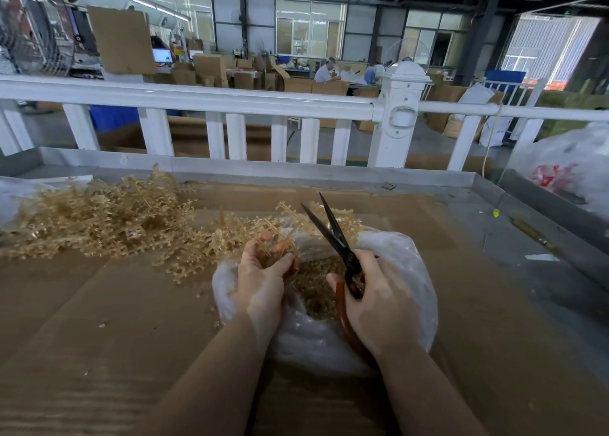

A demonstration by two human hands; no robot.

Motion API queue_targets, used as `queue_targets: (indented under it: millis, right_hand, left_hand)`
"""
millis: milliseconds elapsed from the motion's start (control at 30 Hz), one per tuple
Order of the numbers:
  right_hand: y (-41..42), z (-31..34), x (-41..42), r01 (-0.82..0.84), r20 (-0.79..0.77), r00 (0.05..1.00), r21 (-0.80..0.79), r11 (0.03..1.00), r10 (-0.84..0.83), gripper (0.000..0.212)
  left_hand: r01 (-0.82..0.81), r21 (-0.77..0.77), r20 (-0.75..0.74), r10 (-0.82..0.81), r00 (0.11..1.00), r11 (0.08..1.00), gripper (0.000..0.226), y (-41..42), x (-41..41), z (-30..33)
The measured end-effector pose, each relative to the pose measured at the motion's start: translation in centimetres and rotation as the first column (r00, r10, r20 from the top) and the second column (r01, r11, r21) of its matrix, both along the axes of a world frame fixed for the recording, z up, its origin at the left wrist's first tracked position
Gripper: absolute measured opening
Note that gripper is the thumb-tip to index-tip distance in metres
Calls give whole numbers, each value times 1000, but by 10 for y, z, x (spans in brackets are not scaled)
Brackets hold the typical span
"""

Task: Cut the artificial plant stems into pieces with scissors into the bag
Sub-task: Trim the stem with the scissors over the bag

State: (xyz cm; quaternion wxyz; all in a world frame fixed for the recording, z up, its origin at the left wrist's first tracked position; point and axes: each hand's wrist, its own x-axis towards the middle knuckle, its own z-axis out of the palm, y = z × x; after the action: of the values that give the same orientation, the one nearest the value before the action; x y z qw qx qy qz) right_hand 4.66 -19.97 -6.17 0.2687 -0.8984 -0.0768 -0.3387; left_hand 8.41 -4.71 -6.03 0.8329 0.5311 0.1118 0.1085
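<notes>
While the left hand (260, 277) grips stems (280, 234) and the right hand (379, 304) holds open-bladed scissors (333, 231), cardboard (99, 320) covers the bench before a white railing (197, 98).

left hand (263, 276) fingers curled, right hand (379, 307) gripping

The bag (405, 264) is thin, translucent white plastic with a soft, crinkled sheen. Inside it lie small pieces (316, 290) of tan plastic. Left of the bag, the stems (99, 221) are pale golden plastic, slightly glossy and bumpy. Over the bag, the scissors (333, 234) have dark, matt metal blades and smooth red handles. Under the bag lies brown, matt cardboard (99, 320).
</notes>
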Motion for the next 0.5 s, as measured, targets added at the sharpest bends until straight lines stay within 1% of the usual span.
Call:
queue_targets:
  millis: [67, 133, 200, 300, 400, 500]
  right_hand:
    - [1, 0, 0, -37, 22, 999, 13, 999, 37, 42]
    - [2, -1, 1, -56, 31, 998, -25, 998, 57, 42]
    - [2, -3, 3, -56, 15, 998, -77, 995, 57, 41]
    - [3, -4, 5, -72, -33, 997, -113, 991, 68, 42]
    - [3, -5, 6, -85, -62, 995, -135, 987, 77, 45]
    - [3, -5, 6, -96, -83, 993, -141, 985, 84, 46]
  left_hand:
    - [36, 8, -5, -36, 999, 999, 34, 0, -1, 1]
    - [79, -22, 4, -79, 997, 997, 32, 0, -4, 3]
    - [117, -38, 12, -117, 993, 992, 34, 0, -5, 7]
    - [173, -70, 29, -171, 985, 983, 37, 0, -6, 9]
    - [222, -76, 61, -218, 974, 972, 26, 2, -6, 8]
    - [236, -184, 86, -223, 971, 954, 13, 3, -4, 6]
